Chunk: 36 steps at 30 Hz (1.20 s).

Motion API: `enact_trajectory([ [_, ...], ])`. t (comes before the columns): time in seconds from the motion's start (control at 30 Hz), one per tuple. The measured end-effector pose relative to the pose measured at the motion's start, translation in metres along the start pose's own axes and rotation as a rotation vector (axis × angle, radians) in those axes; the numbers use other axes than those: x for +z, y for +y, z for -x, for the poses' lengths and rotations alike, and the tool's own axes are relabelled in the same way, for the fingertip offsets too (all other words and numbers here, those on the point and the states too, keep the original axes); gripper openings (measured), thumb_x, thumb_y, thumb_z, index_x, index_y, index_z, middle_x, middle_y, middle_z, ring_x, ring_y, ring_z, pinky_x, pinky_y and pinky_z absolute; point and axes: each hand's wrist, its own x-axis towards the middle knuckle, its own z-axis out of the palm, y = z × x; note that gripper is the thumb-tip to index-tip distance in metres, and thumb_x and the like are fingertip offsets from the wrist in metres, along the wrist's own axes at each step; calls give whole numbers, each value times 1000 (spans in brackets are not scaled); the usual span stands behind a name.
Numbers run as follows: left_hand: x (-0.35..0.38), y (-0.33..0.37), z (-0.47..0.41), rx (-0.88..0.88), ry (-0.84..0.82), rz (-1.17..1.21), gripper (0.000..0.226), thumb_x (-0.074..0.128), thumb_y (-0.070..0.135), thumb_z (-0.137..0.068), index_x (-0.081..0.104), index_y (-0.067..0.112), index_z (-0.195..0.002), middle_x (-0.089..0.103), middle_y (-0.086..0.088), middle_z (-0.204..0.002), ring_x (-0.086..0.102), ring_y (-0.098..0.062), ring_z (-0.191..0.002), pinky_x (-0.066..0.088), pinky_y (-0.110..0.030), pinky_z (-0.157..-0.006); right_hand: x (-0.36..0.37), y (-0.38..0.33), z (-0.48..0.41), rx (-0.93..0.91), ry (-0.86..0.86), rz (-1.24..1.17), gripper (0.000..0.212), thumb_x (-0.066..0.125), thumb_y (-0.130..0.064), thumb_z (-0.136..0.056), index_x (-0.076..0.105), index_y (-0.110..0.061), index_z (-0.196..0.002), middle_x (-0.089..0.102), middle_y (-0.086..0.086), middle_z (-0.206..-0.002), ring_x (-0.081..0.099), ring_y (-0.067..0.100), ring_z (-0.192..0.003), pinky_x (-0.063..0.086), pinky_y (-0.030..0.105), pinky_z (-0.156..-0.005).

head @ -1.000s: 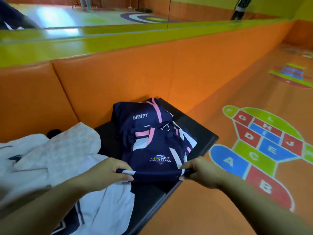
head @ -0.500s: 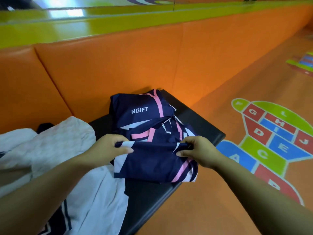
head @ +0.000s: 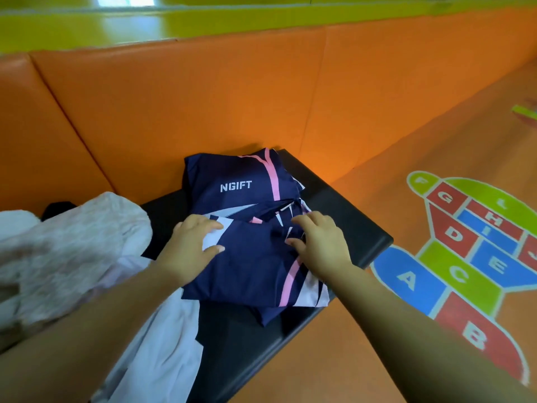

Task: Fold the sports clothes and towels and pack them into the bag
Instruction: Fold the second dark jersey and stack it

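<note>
white towel (head: 72, 245) heaped left of the left hand (head: 189, 245), palm flat on the folded navy jersey (head: 250, 274); right hand (head: 319, 245) pressing it too, fingers spread, hands apart, black bench (head: 357, 228) beneath both.

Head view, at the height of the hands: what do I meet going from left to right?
In order: white towel → left hand → navy jersey → right hand → black bench → hopscotch print.
</note>
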Motion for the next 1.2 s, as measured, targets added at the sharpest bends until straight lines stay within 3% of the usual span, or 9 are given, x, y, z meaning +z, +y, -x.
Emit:
enact_trajectory([
  [0.13,19,-10,30,36,40,-63,41,76,27,-78,63,25,-117,42,2,-127,34,-16,-110,37,-30,-96,18,-5,47,-100,29,-51,41,69,-39,-78,64,-16,-111,60,4,-110,57,33,-96,51,47,-72],
  [0.27,34,-14,34,-320,10,-67,72,70,48,-78,39,24,-139,36,-9,-136,40,-31,-119,38,-40,-102,21,-6,70,332,-65,-130,70,64,-53,-83,37,-21,-139,36,3,-138,35,28,-126,39,40,-101],
  [0.37,35,-11,25,-462,-14,-45,85,67,55,-77,28,17,-143,36,-16,-139,41,-38,-123,38,-50,-103,19,-9,73,541,-139,-388,85,65,-53,-82,22,-16,-145,29,8,-142,38,29,-128,39,38,-100],
  [0.57,27,-13,15,-564,-105,131,68,67,57,-77,45,9,-120,60,-9,-115,57,-33,-102,47,-48,-93,15,-16,64,662,-179,-591,75,71,-38,-82,26,-9,-134,38,11,-135,50,28,-112,42,30,-82],
  [0.73,20,-7,15,-619,-112,258,54,80,45,-68,59,1,-90,64,-14,-90,61,-31,-83,51,-42,-76,9,-13,56,800,-236,-715,66,81,-34,-74,33,-3,-107,61,15,-93,62,21,-69,49,28,-53],
  [0.8,18,1,16,-618,-128,357,43,81,35,-70,62,1,-89,65,-12,-88,61,-29,-81,48,-36,-67,5,-9,55,813,-256,-762,58,83,-32,-70,48,4,-99,65,19,-95,62,22,-63,47,25,-46],
  [0.97,8,19,23,-629,-222,632,23,77,19,-76,65,14,-95,68,-4,-92,63,-24,-84,46,-29,-60,-8,-4,52,813,-283,-942,22,79,-13,-74,61,-4,-83,70,12,-87,69,31,-83,58,43,-79],
  [1.07,3,25,27,-595,-241,778,26,73,8,-79,64,11,-104,71,-9,-99,67,-25,-86,51,-31,-64,-10,-2,49,729,-277,-927,21,74,-7,-77,55,-14,-83,65,2,-90,64,24,-84,54,37,-77],
  [1.2,1,39,31,-503,-253,834,25,68,-3,-81,64,10,-101,72,-7,-95,69,-22,-83,54,-29,-61,-19,4,44,565,-257,-850,30,71,-4,-74,59,-14,-100,70,2,-99,67,24,-90,55,45,-86],
])
